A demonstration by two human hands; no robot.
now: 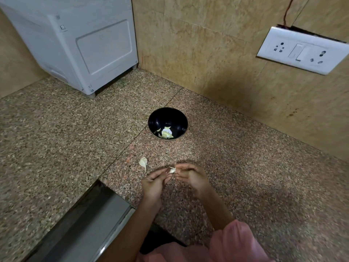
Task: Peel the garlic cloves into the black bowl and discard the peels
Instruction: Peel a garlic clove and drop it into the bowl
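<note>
The left hand (155,179) and right hand (191,176) both pinch one garlic clove (172,170) low over the surface (245,167), apparently to strip its skin, short of the black bowl (160,115) that holds peeled pieces.

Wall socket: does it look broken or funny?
Yes. The white socket plate, upper right in the head view, looks askew, with a dark gap behind its top edge and a reddish wire running up from it.

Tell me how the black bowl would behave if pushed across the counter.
The black bowl looks rounded with a narrow base, so a push near its rim would probably rock it. Holding only a few garlic pieces, it is likely light and may slide on the smooth counter.
</note>
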